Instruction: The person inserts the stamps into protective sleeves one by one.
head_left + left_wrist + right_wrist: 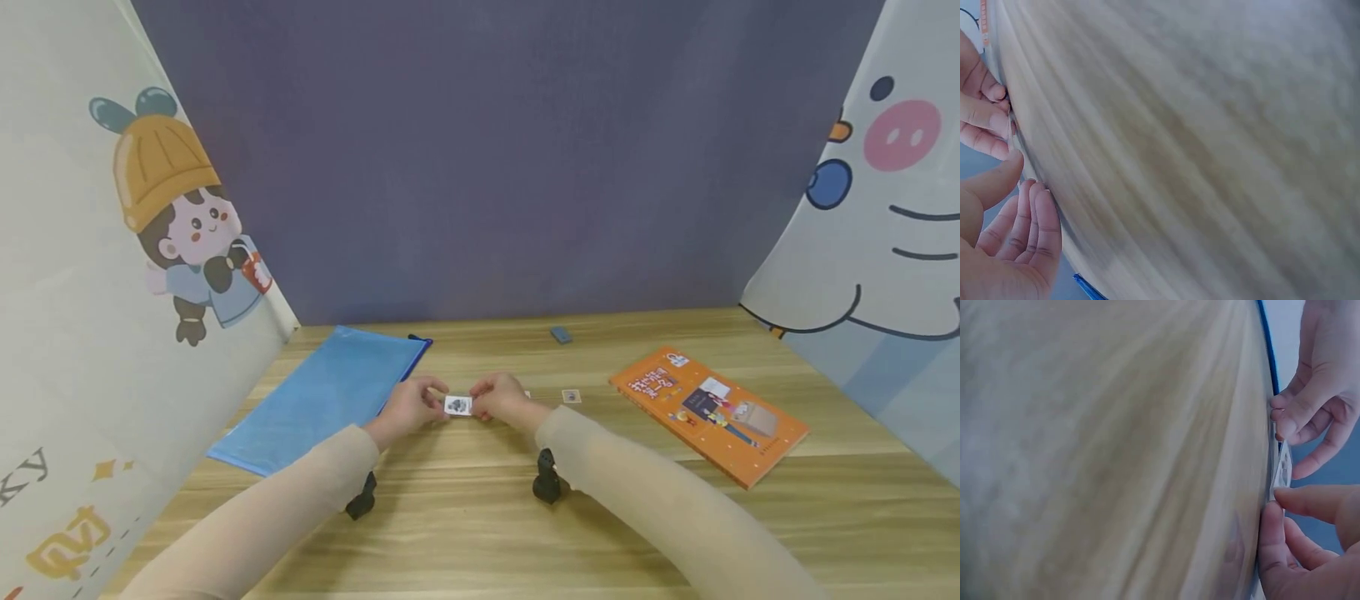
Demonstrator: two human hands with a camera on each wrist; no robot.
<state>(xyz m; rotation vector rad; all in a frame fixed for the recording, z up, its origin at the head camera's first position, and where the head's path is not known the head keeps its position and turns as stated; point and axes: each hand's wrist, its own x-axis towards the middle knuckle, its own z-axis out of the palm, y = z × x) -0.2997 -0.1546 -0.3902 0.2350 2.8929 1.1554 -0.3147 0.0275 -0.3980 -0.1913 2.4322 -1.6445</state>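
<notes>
Both hands hold a small white stamp-like card (458, 406) with a dark grey picture, above the table's middle. My left hand (408, 407) pinches its left end between thumb and fingers. At the other end, the thumb and forefinger of my right hand (506, 400) pinch it. The right wrist view shows the card (1282, 467) tilted, nearly edge-on, stretched between the two hands. Just right of the right hand lies another small stamp-like piece (572, 396) with a picture. A sliver of a further pale piece (527, 394) shows behind that hand, mostly hidden.
A blue zip folder (315, 400) lies at the left, its edge close to the left hand. An orange illustrated book (708, 415) lies at the right. A small grey-blue block (560, 334) sits toward the back of the wooden table (465, 533). A dark curtain (480, 167) stands behind.
</notes>
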